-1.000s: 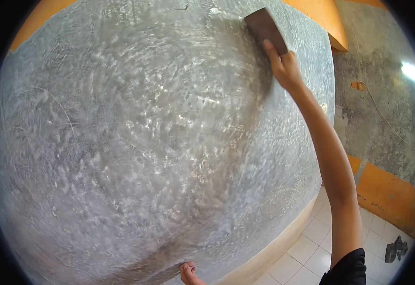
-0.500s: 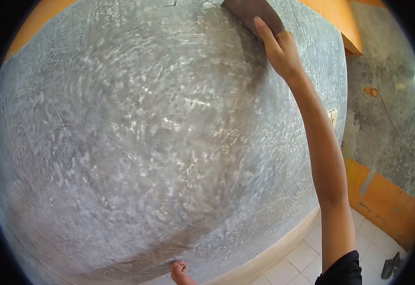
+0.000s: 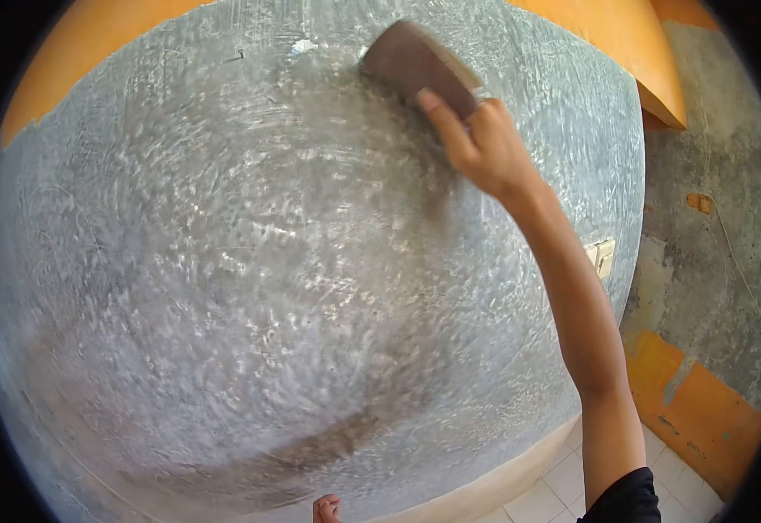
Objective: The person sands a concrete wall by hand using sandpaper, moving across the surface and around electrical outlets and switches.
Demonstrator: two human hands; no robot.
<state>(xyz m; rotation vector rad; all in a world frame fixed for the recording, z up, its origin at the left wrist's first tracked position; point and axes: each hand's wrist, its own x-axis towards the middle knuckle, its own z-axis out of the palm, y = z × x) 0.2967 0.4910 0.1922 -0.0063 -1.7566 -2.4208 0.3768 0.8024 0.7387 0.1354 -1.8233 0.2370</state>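
Brown sheet point(image 3: 415, 65), one, slightly bowed: gripped at its lower right end by the right hand point(image 3: 491, 157), closed, the thumb laid over the visible face. Most of the sheet is extended beyond the grip, up and to the left, before the upper part of the grey wall point(image 3: 223, 288). Left hand point(image 3: 326, 509): cut off at the lower edge, fingers curled; whether anything is held cannot be told. Switch plate point(image 3: 605, 259): mounted beside the right forearm.

The grey wall point(image 3: 223, 296) was rough and plaster-like, with shiny flecks. The brown sheet point(image 3: 409, 59) appeared matt. The wall switch point(image 3: 605, 259) looked smooth plastic; the black sleeve point(image 3: 626, 501), matt cloth.
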